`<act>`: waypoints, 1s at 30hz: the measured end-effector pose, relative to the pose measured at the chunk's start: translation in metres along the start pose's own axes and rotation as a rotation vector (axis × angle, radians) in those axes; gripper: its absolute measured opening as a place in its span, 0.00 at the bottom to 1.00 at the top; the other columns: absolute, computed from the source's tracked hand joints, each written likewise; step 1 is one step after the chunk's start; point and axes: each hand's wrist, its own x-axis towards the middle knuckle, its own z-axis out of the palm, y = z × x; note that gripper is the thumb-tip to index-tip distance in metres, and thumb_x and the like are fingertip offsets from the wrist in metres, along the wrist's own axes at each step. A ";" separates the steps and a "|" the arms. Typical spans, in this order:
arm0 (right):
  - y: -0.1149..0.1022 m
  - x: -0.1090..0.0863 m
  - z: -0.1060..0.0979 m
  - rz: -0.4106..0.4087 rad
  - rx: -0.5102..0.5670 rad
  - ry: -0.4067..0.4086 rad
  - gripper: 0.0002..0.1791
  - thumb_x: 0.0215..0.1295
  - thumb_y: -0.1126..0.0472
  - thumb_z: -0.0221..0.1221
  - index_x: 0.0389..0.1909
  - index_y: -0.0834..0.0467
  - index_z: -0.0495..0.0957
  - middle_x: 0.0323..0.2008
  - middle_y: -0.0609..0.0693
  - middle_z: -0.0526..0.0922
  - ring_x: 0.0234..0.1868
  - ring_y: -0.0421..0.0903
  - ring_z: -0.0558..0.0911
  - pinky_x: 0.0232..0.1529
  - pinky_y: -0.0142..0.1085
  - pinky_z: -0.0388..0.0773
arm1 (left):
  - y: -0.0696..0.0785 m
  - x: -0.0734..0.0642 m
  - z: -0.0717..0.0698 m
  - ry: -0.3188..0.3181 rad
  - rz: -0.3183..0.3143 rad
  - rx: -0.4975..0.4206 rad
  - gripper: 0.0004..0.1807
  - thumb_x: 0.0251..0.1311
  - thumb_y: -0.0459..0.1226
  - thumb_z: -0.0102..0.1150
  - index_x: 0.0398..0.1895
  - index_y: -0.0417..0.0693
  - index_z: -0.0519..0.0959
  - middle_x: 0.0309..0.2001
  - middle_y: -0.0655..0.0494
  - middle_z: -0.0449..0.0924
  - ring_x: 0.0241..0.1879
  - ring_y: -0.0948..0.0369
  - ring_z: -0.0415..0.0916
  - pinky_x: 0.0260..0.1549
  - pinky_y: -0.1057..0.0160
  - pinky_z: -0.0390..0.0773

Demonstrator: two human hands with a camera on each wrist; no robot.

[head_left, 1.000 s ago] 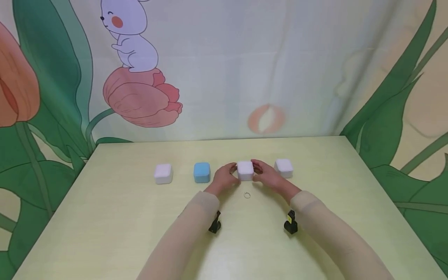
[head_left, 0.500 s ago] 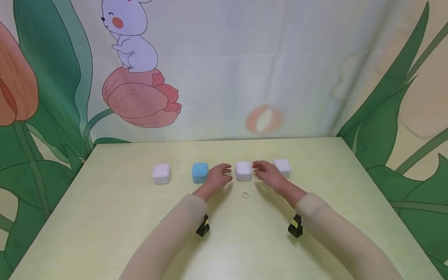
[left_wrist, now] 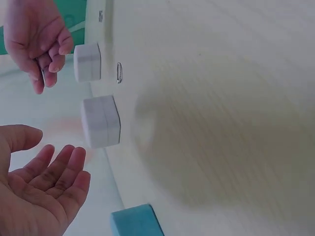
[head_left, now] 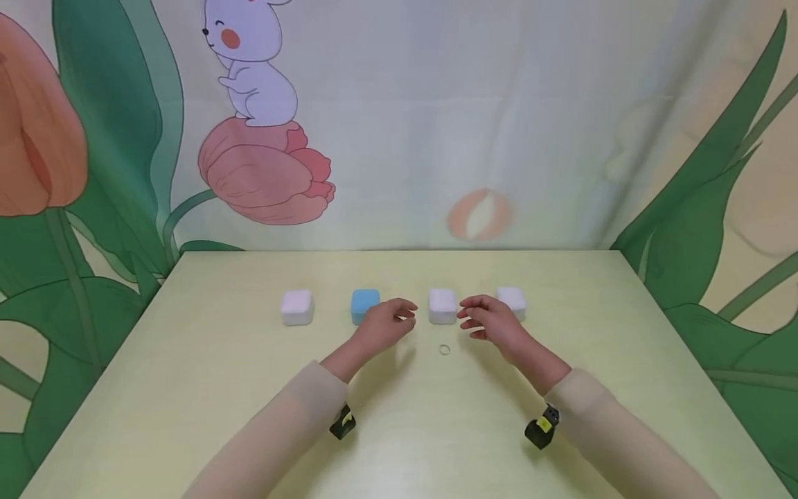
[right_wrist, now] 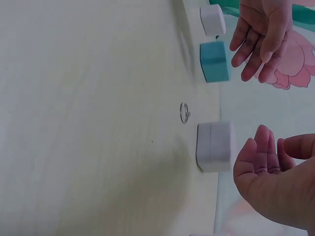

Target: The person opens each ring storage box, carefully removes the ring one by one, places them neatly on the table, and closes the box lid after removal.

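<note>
My left hand, fingers loosely bent, hovers between a blue box and a white box, overlapping the blue one's lower corner in the head view. On the white box's other side is my right hand, fingers spread and slightly curved, partly covering another white box. A thin grey line shows between the right hand's fingers in the left wrist view; I cannot tell what it is. The middle white box has a seam round its side. In front of it lies a thin silver ring.
A further white box stands at the left end of the row. The pale table ends at a printed curtain. Black wrist cameras hang under both sleeves. The left wrist view shows a small dark thing beyond the ring.
Both hands had the middle white box between their fingers, then let go and drew apart towards me. The box stays on the table behind the ring. The head view has shifted slightly.
</note>
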 end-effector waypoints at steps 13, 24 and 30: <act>0.003 -0.024 0.010 -0.057 0.060 0.048 0.16 0.78 0.63 0.48 0.59 0.69 0.68 0.36 0.42 0.81 0.34 0.36 0.81 0.40 0.30 0.79 | 0.000 -0.039 -0.013 0.033 0.015 0.012 0.13 0.69 0.35 0.58 0.53 0.41 0.83 0.39 0.47 0.86 0.38 0.56 0.80 0.38 0.62 0.80; -0.003 -0.045 0.046 -0.166 0.080 0.090 0.08 0.70 0.68 0.54 0.48 0.64 0.69 0.35 0.46 0.78 0.33 0.36 0.80 0.38 0.28 0.78 | -0.014 -0.071 -0.043 0.119 0.055 0.019 0.11 0.68 0.33 0.57 0.50 0.41 0.83 0.35 0.51 0.83 0.34 0.62 0.76 0.35 0.67 0.74; -0.010 -0.048 0.071 -0.269 0.056 0.109 0.21 0.66 0.69 0.60 0.58 0.63 0.67 0.50 0.57 0.78 0.45 0.40 0.79 0.41 0.25 0.74 | -0.025 -0.082 -0.053 0.210 0.096 0.034 0.22 0.66 0.32 0.61 0.63 0.39 0.76 0.51 0.42 0.81 0.49 0.48 0.81 0.44 0.57 0.80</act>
